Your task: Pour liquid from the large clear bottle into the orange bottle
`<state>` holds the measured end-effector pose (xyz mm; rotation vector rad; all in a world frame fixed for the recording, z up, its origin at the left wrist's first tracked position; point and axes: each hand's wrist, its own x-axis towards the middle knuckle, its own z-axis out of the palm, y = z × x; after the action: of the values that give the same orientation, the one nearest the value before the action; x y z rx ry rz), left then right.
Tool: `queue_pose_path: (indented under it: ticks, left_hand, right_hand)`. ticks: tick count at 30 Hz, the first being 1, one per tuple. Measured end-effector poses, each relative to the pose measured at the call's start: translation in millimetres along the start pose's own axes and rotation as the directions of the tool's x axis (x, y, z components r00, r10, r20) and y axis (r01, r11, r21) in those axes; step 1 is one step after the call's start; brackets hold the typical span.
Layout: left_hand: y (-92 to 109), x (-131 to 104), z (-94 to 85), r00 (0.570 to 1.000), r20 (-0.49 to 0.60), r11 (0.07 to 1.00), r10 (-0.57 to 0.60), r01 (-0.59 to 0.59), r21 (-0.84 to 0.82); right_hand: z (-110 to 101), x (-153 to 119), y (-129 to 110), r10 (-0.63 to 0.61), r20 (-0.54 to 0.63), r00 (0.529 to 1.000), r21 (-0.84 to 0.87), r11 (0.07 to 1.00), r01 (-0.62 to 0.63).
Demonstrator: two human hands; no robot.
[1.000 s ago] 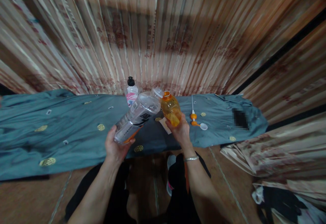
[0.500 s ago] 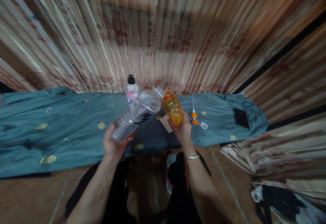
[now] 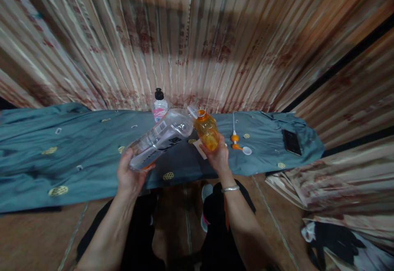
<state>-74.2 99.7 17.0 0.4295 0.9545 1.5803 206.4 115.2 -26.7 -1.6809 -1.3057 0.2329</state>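
Fingers of the left hand (image 3: 132, 176) wrap the lower end of a large clear bottle (image 3: 160, 137), holding it at a slant, its shoulder and mouth pointing away from that hand and over toward the right one. The right hand (image 3: 218, 156) grips the lower part of an amber bottle (image 3: 207, 131), which leans a little to the left with its open neck above the fingers; paler contents show in its lower half. The two mouths meet ahead of and between the hands, though whether they touch cannot be told, nor whether any liquid passes.

Just left of the right hand, partly behind it, a pale card (image 3: 200, 150) lies on the cloth-covered desk (image 3: 92, 152). Close to the right of that hand rests an orange pump top (image 3: 234, 138), its thin tube pointing away from the person, with a white disc (image 3: 247, 151) at its near end. Well to the right of the same hand lies a dark phone (image 3: 291, 142). Beyond the left hand, behind the clear bottle, stands a black-capped bottle (image 3: 160, 109) with pink on its label. A silver bracelet (image 3: 230, 188) circles the right wrist, and a patterned curtain (image 3: 172, 37) hangs beyond both hands.
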Motion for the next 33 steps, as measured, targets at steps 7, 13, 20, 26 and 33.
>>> queue_pose_path:
  ticks: [7,13,20,26,33]
  left_hand:
    - [5.3,0.2,-5.1,1.000,0.021,1.000,0.020,-0.020,-0.006]
    - [5.9,-1.6,-4.4,0.998,0.053,1.000,0.026,-0.027,0.007]
    - [3.9,-1.1,-4.5,0.999,0.034,0.999,0.040,-0.041,0.012]
    - [4.6,-2.6,-2.3,0.999,0.032,0.999,0.034,-0.035,0.018]
    - [5.3,-3.4,-2.2,0.999,0.025,0.999,0.034,-0.035,0.017]
  right_hand:
    - [-12.6,4.9,3.0,-0.023,0.059,0.998,0.027,0.999,0.021]
    - [-17.8,7.7,2.2,-0.117,0.093,0.989,0.024,0.993,0.116]
    - [-16.5,5.3,-5.1,-0.097,0.069,0.993,0.012,0.995,0.096]
    - [-14.8,2.6,-4.9,-0.119,0.062,0.991,0.020,0.993,0.118]
    - [-11.6,0.0,-0.4,-0.143,0.043,0.989,0.001,0.990,0.143]
